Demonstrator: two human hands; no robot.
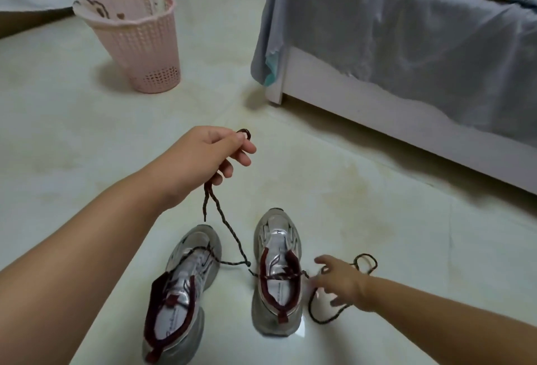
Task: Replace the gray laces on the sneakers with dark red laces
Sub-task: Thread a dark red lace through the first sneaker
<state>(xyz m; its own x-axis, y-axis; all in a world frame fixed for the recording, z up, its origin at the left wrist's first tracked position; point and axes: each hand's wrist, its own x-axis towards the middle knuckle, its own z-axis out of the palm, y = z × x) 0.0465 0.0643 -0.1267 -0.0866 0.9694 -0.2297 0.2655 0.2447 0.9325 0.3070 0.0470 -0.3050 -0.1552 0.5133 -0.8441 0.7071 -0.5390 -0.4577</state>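
Two silver sneakers sit side by side on a pale tiled floor, toes pointing away from the viewer. The left hand, raised above the left sneaker, pinches a dark red lace that runs down and across the right sneaker. The right hand, fingers spread and relaxed, reaches over the lace's loose end just right of that sneaker. Beyond the sneakers stand a pink basket and a bed.
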